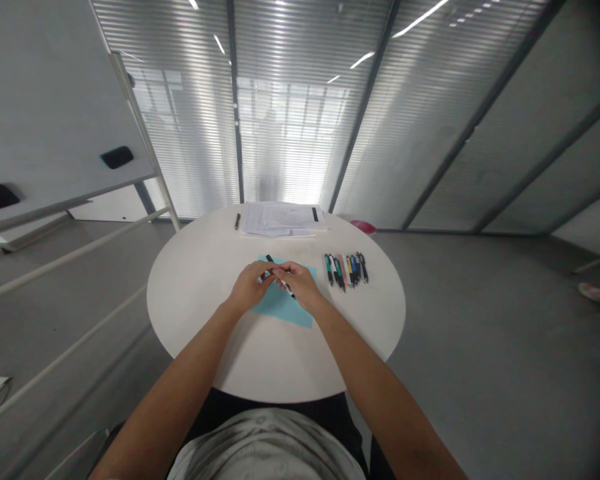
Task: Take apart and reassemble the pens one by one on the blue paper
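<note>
A black-and-white pen (288, 289) slants across the middle, above a light blue sheet of paper (280, 310) on the round white table. My left hand (249, 285) and my right hand (301, 284) meet around this pen, their fingertips pinched together on its barrel. Its black far end sticks out beyond the fingers, and its dark near tip shows below them, over the paper. The fingers hide the middle of the barrel. Just right of my right hand lies a row of several pens (347, 270) in green, black, white, pink, yellow and blue.
A stack of printed papers (280, 219) lies at the table's (190, 293) far edge, with a dark pen (237, 221) on its left. Behind stand glass partitions with blinds (290, 133). A whiteboard on a white frame (80, 87) stands at the left.
</note>
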`<state>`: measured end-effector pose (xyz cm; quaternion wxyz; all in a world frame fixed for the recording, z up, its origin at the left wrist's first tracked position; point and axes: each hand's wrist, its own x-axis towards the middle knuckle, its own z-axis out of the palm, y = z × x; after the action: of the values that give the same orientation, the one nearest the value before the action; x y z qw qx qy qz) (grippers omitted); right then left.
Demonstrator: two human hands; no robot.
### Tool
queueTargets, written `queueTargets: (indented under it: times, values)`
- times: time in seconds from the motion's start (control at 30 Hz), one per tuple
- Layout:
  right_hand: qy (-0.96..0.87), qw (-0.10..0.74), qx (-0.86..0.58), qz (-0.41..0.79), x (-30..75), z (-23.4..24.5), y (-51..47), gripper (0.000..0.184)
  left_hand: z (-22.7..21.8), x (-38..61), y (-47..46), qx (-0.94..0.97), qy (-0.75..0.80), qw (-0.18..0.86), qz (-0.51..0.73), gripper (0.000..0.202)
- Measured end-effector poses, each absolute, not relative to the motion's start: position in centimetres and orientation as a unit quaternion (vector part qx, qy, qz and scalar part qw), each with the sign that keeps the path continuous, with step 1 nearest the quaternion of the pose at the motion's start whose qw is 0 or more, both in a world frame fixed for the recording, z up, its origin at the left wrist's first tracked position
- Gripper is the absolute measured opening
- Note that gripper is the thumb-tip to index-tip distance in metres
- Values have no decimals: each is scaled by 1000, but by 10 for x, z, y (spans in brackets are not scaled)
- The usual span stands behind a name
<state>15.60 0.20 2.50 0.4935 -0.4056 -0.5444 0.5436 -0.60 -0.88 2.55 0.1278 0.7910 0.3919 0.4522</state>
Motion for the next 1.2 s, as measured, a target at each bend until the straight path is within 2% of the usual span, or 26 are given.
queueTargets:
  times: [0.27, 0.43, 0.83, 1.0, 1.2]
  values:
    - [-536, 484, -421, 548, 154, 34, -4, 40, 23, -6, -6, 759, 421, 158, 471, 11]
    - [-551, 479, -436, 527, 157, 33, -3, 37, 25, -5, -8, 727, 430, 189, 500, 16]
    - [-728, 462, -432, 266, 176, 20, 2, 25, 26, -13, 2, 581, 468, 302, 594, 30]
    - [-760, 442, -418, 229, 177, 16, 3, 24, 30, -9, 0, 582, 426, 381, 579, 31]
    - [-751, 446, -431, 227, 177, 14, 6, 15, 28, -9, 0, 592, 448, 387, 547, 29]
